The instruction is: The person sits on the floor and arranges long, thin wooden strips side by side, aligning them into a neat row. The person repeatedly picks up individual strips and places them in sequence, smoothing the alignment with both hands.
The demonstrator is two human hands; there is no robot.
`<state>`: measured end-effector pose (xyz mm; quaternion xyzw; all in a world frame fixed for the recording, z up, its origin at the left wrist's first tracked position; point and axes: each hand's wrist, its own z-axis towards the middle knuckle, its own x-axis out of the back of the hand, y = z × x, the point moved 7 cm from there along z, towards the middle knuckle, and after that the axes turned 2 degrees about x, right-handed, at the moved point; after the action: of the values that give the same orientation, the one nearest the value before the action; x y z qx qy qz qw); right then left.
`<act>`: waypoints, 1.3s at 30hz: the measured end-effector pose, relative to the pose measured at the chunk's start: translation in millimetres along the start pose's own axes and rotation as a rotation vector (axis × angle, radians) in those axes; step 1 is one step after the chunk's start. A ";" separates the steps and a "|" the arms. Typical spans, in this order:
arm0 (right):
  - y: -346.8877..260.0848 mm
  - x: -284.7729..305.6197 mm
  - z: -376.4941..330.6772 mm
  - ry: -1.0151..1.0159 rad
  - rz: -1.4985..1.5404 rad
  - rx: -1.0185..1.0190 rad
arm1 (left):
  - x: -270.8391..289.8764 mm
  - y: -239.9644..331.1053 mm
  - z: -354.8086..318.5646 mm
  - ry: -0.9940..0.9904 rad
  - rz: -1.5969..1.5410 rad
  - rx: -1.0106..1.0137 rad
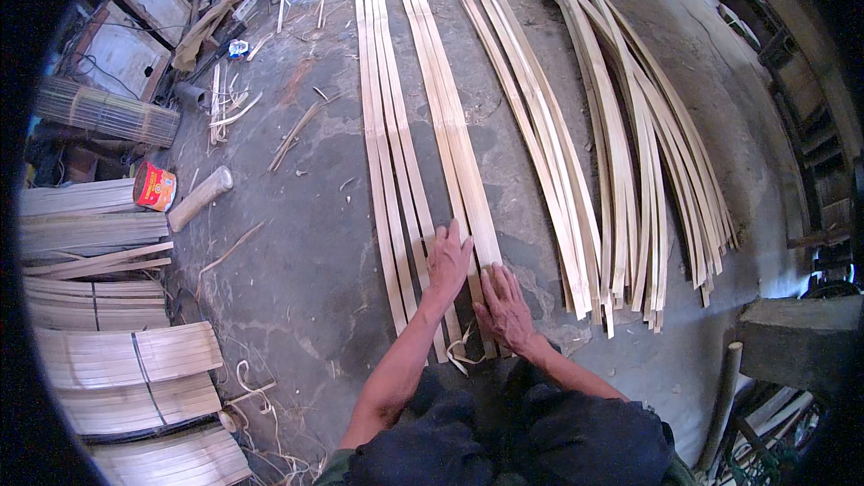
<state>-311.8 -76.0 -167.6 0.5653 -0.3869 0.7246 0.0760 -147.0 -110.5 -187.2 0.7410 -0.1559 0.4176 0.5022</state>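
Observation:
Long pale split-bamboo strips (438,81) run away from me over the floor, laid side by side. My left hand (447,261) rests on the left edge of this middle group, its fingers stretched forward and slightly apart. Just nearer and to the right, my right hand (508,308) lies over the near part of the same strips, fingers spread. Left of them is a narrower group of parallel strips (385,126). Beneath my hands, a thin curled shaving (459,355) lies by the strip ends. My hands hide parts of the strips.
More long strips (540,117) fan out to the right, some crossing in a pile (639,126). Tied slat bundles (135,364) are stacked at left, near a red tub (155,187) and a short wooden log (201,199). A wooden post (723,405) stands at lower right.

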 end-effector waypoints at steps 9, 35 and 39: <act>5.2 -31.7 -8.3 -0.117 -0.057 -0.051 | -5.3 13.6 59.0 0.158 0.317 -0.212; 131.0 86.0 -8.4 0.192 -0.175 -0.438 | -41.0 59.4 -19.6 0.049 0.269 -0.410; 141.9 88.5 -9.7 0.222 -0.047 -0.506 | -49.3 45.7 -32.1 -0.056 0.321 -0.385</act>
<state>-427.8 -196.4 -157.9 0.4544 -0.5317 0.6604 0.2733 -221.3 -112.1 -192.7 0.6086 -0.3620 0.4338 0.5571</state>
